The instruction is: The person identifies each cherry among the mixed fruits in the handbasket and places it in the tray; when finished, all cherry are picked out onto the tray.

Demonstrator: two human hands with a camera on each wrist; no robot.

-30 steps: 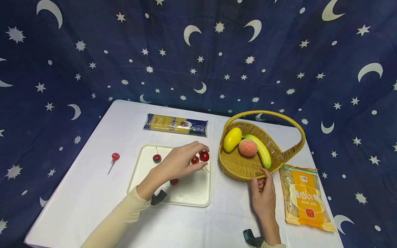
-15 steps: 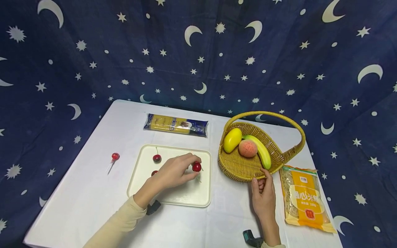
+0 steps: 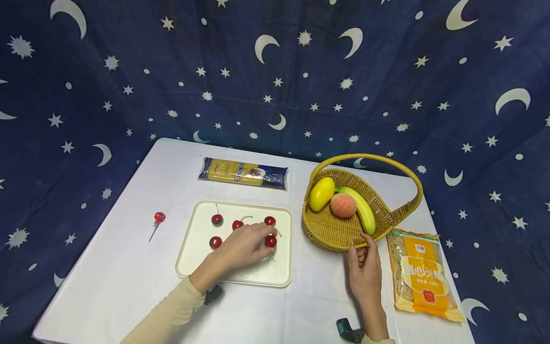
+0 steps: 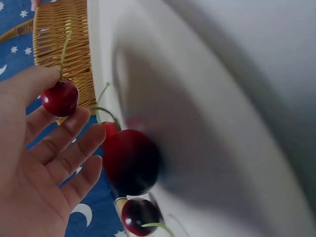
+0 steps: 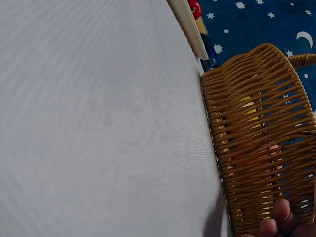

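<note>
My left hand hovers over the right half of the cream tray, pinching a dark red cherry between thumb and fingertips. In the left wrist view that cherry's green stem points up past the thumb. Several other cherries lie on the tray, one just behind the held one and another left of the hand. At the front of the wicker basket, my right hand grips the rim, index finger over it and thumb outside. Inside the basket lie a yellow mango-like fruit, a peach and a banana.
Behind the tray lies a blue and yellow pasta packet. A red lollipop rests on the table to the left. To the right of the basket is an orange noodle bag. A starry dark blue cloth hangs behind the table.
My left hand has carried the cherry from the tray's right edge toward me and slightly left, lower over the tray. My right hand and the basket stay in place.
</note>
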